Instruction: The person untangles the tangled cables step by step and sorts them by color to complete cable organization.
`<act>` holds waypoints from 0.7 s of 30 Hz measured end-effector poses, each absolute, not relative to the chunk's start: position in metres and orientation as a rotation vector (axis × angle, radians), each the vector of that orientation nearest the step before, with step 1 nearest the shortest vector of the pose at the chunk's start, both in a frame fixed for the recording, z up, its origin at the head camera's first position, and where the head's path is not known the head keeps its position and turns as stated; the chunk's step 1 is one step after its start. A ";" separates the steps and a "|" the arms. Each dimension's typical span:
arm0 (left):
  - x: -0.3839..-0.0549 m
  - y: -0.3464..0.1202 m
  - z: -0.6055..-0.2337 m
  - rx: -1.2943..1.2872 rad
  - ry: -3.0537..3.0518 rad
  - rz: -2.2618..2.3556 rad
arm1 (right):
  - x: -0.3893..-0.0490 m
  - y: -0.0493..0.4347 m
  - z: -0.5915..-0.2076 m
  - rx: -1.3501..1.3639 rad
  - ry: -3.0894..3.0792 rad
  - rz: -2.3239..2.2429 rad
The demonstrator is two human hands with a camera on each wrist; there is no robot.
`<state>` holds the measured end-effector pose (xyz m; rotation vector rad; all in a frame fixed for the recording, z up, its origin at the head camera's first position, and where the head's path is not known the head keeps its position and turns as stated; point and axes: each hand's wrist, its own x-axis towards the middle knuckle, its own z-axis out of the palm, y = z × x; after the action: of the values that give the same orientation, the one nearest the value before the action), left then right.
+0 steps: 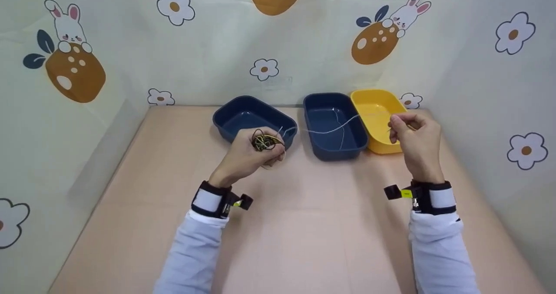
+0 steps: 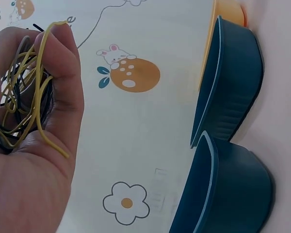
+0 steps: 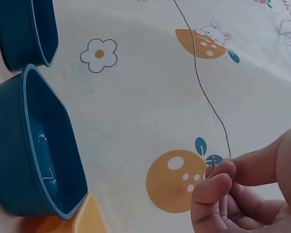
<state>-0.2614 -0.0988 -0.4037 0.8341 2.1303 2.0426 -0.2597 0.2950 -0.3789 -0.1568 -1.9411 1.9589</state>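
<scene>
My left hand [image 1: 256,153] grips a tangled bundle of thin wires [image 1: 263,142], yellow, black and pale strands looped together. In the left wrist view, a yellow wire [image 2: 38,92] runs over the curled fingers of that hand. A single pale wire [image 1: 323,132] stretches from the bundle across to my right hand [image 1: 419,140], raised over the yellow bin. Thumb and fingertips of the right hand pinch this wire's end, and a short tip pokes out above them in the right wrist view.
A dark blue bin [image 1: 223,131] stands at the back, behind the left hand. Right of it is a second blue bin [image 1: 334,154] with thin white strands showing inside, beside a yellow bin [image 1: 378,148]. A patterned cloth wall [image 1: 217,46] rises behind the pinkish table [image 1: 304,242].
</scene>
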 end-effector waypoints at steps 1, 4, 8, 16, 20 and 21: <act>-0.262 -0.099 -0.404 0.832 2.126 2.044 | -0.260 0.295 -0.379 -0.154 -1.886 1.984; -0.262 -0.099 -0.404 0.821 2.117 2.050 | -0.260 0.296 -0.380 -0.132 -1.776 2.023; -0.262 -0.100 -0.404 0.830 2.129 2.050 | -0.262 0.295 -0.381 -0.133 -1.756 1.991; -0.262 -0.099 -0.405 0.858 2.150 2.025 | -0.267 0.284 -0.390 -0.183 -2.015 1.721; -0.262 -0.098 -0.405 0.851 2.143 2.025 | -0.269 0.275 -0.396 -0.176 -2.144 1.637; -0.262 -0.097 -0.405 0.852 2.144 2.024 | -0.270 0.272 -0.397 -0.170 -2.171 1.620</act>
<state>-0.2618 -0.0971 -0.4049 0.8518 2.1436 2.0236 -0.2696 0.2722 -0.3973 -0.1702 -2.1708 1.6199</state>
